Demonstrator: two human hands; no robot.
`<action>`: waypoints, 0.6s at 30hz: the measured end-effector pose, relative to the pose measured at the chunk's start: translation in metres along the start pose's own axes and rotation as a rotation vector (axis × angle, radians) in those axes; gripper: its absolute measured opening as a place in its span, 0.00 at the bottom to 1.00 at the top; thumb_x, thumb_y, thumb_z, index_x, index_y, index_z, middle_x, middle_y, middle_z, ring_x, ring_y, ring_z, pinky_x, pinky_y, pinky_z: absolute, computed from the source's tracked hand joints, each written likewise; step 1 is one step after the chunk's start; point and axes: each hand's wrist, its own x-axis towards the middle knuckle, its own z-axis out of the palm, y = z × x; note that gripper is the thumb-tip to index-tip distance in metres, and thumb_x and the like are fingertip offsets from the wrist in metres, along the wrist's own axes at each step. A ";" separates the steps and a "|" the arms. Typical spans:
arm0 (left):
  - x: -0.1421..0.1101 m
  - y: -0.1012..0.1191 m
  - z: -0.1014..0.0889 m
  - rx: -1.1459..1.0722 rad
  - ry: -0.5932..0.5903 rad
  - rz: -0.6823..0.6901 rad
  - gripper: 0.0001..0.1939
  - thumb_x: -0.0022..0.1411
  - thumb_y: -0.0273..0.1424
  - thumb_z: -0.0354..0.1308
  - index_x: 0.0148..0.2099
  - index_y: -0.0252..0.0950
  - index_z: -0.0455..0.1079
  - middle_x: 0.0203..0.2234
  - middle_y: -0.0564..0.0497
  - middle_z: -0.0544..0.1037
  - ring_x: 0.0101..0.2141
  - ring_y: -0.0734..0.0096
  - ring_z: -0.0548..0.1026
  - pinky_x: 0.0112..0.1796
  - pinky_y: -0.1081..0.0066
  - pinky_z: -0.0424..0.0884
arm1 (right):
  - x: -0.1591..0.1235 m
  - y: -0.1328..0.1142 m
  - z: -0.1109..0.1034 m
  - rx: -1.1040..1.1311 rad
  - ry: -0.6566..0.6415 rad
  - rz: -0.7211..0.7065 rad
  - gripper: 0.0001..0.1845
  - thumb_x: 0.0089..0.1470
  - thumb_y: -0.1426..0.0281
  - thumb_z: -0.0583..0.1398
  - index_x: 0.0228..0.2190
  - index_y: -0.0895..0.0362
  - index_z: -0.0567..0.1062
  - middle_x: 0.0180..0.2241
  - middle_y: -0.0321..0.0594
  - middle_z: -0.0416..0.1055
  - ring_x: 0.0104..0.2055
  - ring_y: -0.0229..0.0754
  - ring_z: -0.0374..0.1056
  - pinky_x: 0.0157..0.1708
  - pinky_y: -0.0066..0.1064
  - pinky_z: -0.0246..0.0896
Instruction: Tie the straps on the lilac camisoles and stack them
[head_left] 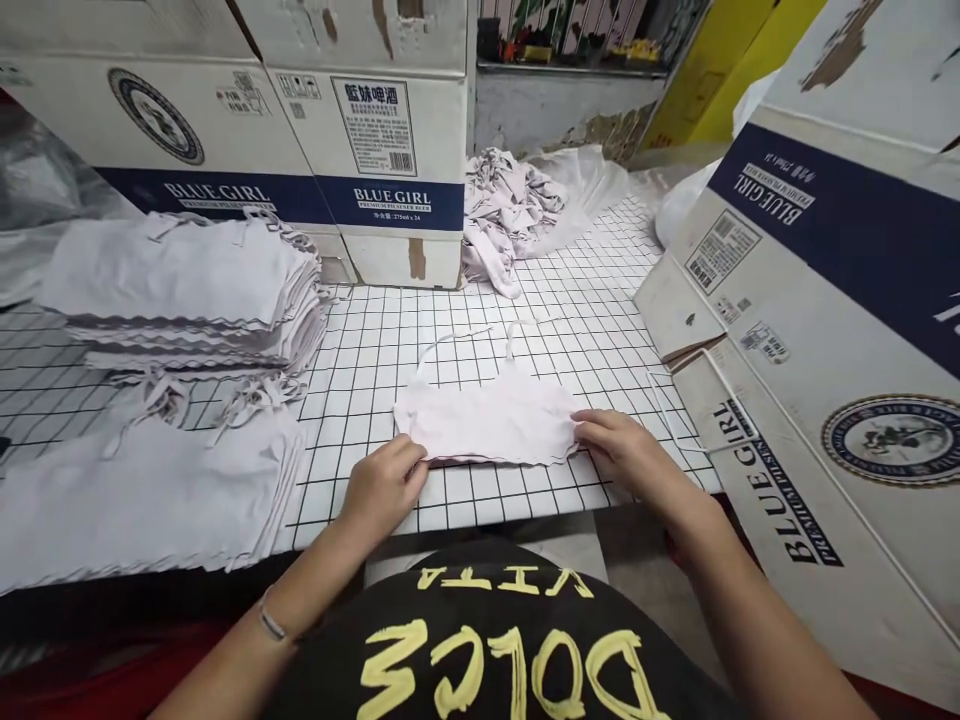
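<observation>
A pale pink strappy top [487, 420] lies flat on the table in front of me, its thin straps stretching away from me. My left hand [390, 480] pinches its near left corner between thumb and fingers. On the opposite side, my right hand [611, 440] grips the right edge, with the thumb tucked under or behind the fingers. To my left, a tall stack of similar folded tops [180, 270] stands behind a lower stack [150, 480] that reaches the table's near edge.
A checked cloth covers the table [390, 340]. White and blue beer cartons [390, 130] stand at the back left, and another large carton [847, 330] leans at the right. A loose heap of pink garments [510, 210] lies on clear plastic at the back.
</observation>
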 end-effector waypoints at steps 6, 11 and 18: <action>-0.016 -0.015 -0.034 -0.115 -0.082 -0.125 0.13 0.65 0.37 0.52 0.33 0.38 0.74 0.29 0.51 0.73 0.31 0.69 0.72 0.31 0.71 0.66 | -0.006 -0.015 -0.030 0.088 -0.191 0.014 0.14 0.58 0.66 0.58 0.46 0.49 0.76 0.55 0.45 0.69 0.54 0.53 0.65 0.49 0.49 0.64; 0.070 -0.034 -0.036 -0.102 0.132 -0.352 0.14 0.62 0.43 0.55 0.33 0.37 0.70 0.34 0.48 0.74 0.39 0.62 0.72 0.41 0.66 0.65 | 0.048 -0.086 0.006 0.251 -0.286 -0.188 0.35 0.61 0.53 0.53 0.64 0.54 0.56 0.68 0.48 0.47 0.69 0.53 0.43 0.65 0.52 0.42; 0.191 -0.055 0.017 -0.816 -0.062 -0.693 0.14 0.48 0.21 0.66 0.25 0.36 0.61 0.33 0.45 0.74 0.49 0.54 0.70 0.47 0.62 0.67 | 0.084 -0.133 0.075 0.275 -0.430 -0.509 0.41 0.61 0.46 0.46 0.66 0.57 0.49 0.69 0.50 0.39 0.71 0.52 0.32 0.67 0.51 0.23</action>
